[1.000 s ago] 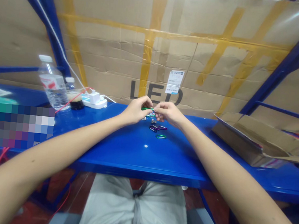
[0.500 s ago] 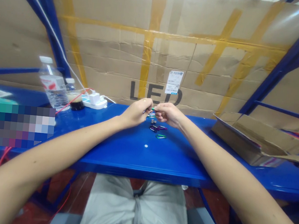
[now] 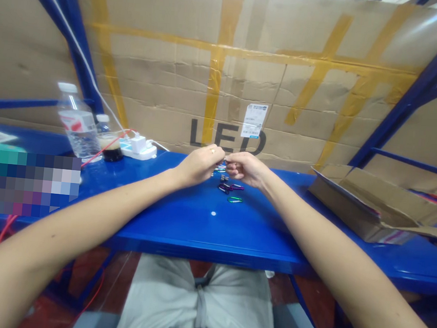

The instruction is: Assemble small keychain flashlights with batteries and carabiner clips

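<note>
Over the far half of the blue table (image 3: 182,217), my left hand (image 3: 203,164) and my right hand (image 3: 246,170) meet at their fingertips. Both are closed in a pinch, and a tiny pale bit shows between them, too small to name. Just below my fingers lie some bluish-silver carabiners (image 3: 221,169), partly covered by the left hand. Small metal pieces (image 3: 224,178) sit in front of those. Closer to me are purple carabiners (image 3: 235,187), a dark one (image 3: 224,188) touching them, and a single green carabiner (image 3: 234,200).
An open cardboard box (image 3: 368,214) stands at the right. On the left are a water bottle (image 3: 77,127), a smaller bottle of dark liquid (image 3: 110,143) and a white power strip (image 3: 140,149) with cables. A large cardboard sheet (image 3: 164,86) closes off the back.
The left fingers have curled further over. A green bit that showed between the fingertips is now hidden, and a pale bit shows there. The things on the table lie as before.
</note>
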{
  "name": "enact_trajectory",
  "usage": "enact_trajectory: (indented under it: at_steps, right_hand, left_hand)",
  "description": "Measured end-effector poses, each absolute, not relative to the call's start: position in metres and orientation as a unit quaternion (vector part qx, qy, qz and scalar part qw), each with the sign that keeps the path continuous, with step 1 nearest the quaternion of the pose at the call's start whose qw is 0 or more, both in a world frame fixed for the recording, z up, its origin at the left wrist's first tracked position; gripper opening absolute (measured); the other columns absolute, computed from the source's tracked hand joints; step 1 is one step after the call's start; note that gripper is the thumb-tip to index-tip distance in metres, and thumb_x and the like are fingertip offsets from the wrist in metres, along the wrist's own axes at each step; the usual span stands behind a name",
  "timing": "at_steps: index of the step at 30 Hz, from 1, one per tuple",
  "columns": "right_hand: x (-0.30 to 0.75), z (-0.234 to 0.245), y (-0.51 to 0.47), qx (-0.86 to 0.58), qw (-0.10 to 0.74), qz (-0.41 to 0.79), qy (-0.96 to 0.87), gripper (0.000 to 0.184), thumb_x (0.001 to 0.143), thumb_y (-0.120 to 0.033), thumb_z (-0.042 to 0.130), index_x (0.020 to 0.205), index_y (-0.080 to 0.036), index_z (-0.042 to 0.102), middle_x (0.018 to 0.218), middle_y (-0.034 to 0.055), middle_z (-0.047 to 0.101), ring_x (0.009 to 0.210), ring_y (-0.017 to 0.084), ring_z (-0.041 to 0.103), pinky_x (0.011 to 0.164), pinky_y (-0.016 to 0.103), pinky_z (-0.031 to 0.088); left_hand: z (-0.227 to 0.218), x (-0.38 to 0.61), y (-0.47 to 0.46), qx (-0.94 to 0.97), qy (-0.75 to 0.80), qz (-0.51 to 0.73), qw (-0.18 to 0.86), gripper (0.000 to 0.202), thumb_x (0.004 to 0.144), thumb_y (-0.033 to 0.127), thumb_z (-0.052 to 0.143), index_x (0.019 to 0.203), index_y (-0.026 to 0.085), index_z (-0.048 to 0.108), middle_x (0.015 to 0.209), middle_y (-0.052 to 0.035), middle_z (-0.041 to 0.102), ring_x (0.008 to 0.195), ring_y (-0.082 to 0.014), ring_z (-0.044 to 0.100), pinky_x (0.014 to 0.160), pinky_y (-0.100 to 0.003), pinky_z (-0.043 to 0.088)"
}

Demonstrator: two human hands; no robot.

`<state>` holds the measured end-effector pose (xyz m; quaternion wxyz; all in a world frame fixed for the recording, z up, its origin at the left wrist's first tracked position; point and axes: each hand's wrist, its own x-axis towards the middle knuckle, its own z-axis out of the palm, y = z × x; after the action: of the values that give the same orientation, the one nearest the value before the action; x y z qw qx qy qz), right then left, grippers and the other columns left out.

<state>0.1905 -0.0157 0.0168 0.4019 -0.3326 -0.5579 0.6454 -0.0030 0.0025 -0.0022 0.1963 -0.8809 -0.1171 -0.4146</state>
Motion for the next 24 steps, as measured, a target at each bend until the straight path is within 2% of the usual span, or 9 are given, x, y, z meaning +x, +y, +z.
enact_trajectory:
  at_steps: [7, 14, 16, 18, 22, 24]
  right_hand:
    - [0.192, 0.02, -0.018, -0.351, 0.419, 0.572, -0.611, 0.02, 0.08, -0.018, 0.067, 0.066, -0.014, 0.053, 0.054, 0.0003, 0.051, 0.047, 0.008, 0.044, 0.041, 0.019, 0.032]
    - [0.194, 0.02, -0.011, -0.397, 0.427, 0.515, -0.628, 0.03, 0.09, -0.038, 0.065, 0.072, -0.014, 0.059, 0.057, 0.0007, 0.049, 0.047, 0.008, 0.044, 0.042, 0.022, 0.031]
    - [0.2, 0.025, -0.012, -0.433, 0.416, 0.464, -0.651, 0.03, 0.09, -0.038, 0.063, 0.071, -0.015, 0.06, 0.058, 0.0022, 0.052, 0.048, 0.009, 0.045, 0.042, 0.023, 0.029]
    - [0.206, 0.033, -0.018, -0.477, 0.358, 0.391, -0.701, 0.026, 0.087, -0.031, 0.065, 0.068, -0.015, 0.059, 0.059, 0.0028, 0.054, 0.049, 0.01, 0.048, 0.043, 0.024, 0.03]
    - [0.212, 0.043, -0.04, -0.477, 0.086, 0.303, -0.82, 0.006, 0.074, -0.021, 0.072, 0.074, -0.016, 0.069, 0.066, 0.0042, 0.066, 0.06, 0.015, 0.058, 0.054, 0.026, 0.039]
    - [0.209, 0.04, -0.05, -0.488, -0.017, 0.245, -0.838, 0.011, 0.067, -0.021, 0.076, 0.075, -0.017, 0.071, 0.068, 0.0032, 0.067, 0.063, 0.017, 0.059, 0.057, 0.027, 0.039]
  left_hand:
    - [-0.004, 0.003, -0.002, -0.865, -0.197, -0.458, 0.057, 0.013, 0.088, 0.008, 0.054, 0.094, 0.019, 0.05, 0.087, -0.0036, 0.061, 0.08, -0.015, 0.058, 0.072, -0.029, 0.048]
    - [-0.005, 0.006, -0.003, -0.853, -0.234, -0.467, 0.018, 0.013, 0.09, 0.012, 0.055, 0.101, 0.018, 0.056, 0.099, -0.0069, 0.067, 0.093, -0.0184, 0.063, 0.085, -0.035, 0.05]
    - [-0.005, 0.005, -0.002, -0.843, -0.253, -0.475, 0.016, 0.012, 0.091, 0.014, 0.055, 0.102, 0.018, 0.058, 0.1, -0.0075, 0.067, 0.095, -0.0192, 0.063, 0.087, -0.036, 0.05]
    - [-0.004, 0.003, 0.0, -0.83, -0.272, -0.486, 0.018, 0.012, 0.091, 0.014, 0.053, 0.101, 0.017, 0.059, 0.1, -0.0078, 0.067, 0.096, -0.0193, 0.063, 0.088, -0.036, 0.049]
    - [-0.004, -0.001, 0.006, -0.815, -0.295, -0.499, -0.002, 0.015, 0.091, 0.012, 0.05, 0.101, 0.017, 0.06, 0.1, -0.0072, 0.067, 0.095, -0.0186, 0.061, 0.088, -0.036, 0.048]
    - [-0.005, -0.002, 0.008, -0.811, -0.302, -0.5, -0.018, 0.014, 0.09, 0.013, 0.051, 0.1, 0.018, 0.061, 0.099, -0.0066, 0.067, 0.093, -0.0183, 0.061, 0.087, -0.036, 0.048]
